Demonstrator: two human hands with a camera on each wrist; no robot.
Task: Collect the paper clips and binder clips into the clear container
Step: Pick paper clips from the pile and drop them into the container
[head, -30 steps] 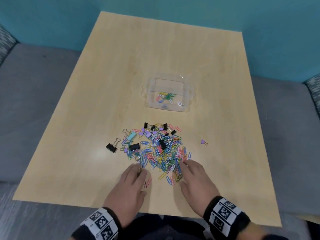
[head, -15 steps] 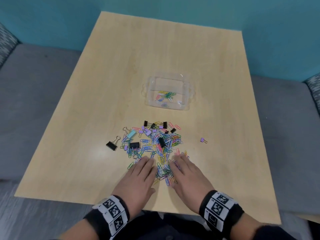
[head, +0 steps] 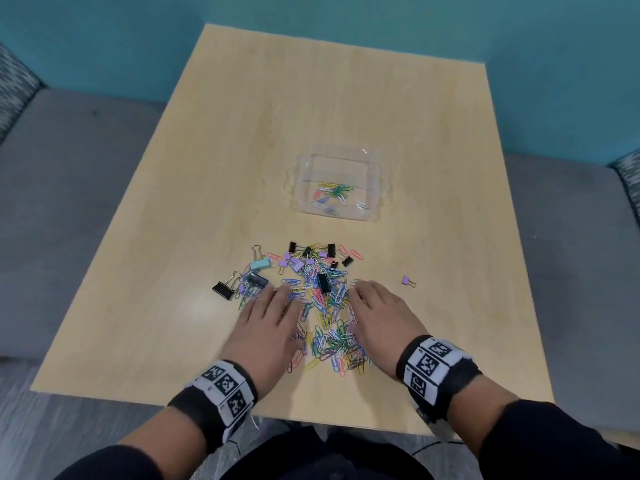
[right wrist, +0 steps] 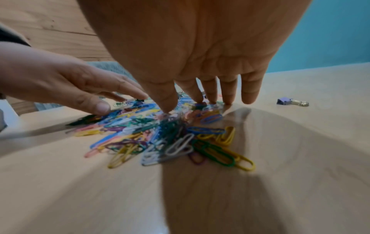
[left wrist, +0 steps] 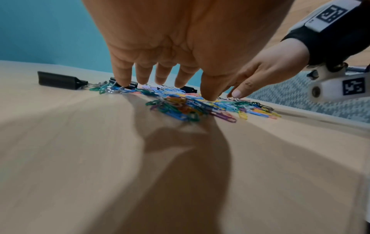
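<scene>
Pressing down with straight, spread fingers, your left hand (head: 268,322) and right hand (head: 379,315) flank the heap of paper clips (head: 329,327) on the table (head: 173,271), fingertips touching it, neither gripping anything. Black binder clips (head: 322,283) lie mixed in at the heap's far side. One purple binder clip (head: 407,281) sits apart on the right. The clear container (head: 301,174) stands beyond, holding a few clips.

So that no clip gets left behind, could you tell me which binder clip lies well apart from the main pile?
The small purple binder clip, alone on bare table beyond the right hand; the other binder clips lie in or against the pile.
</scene>
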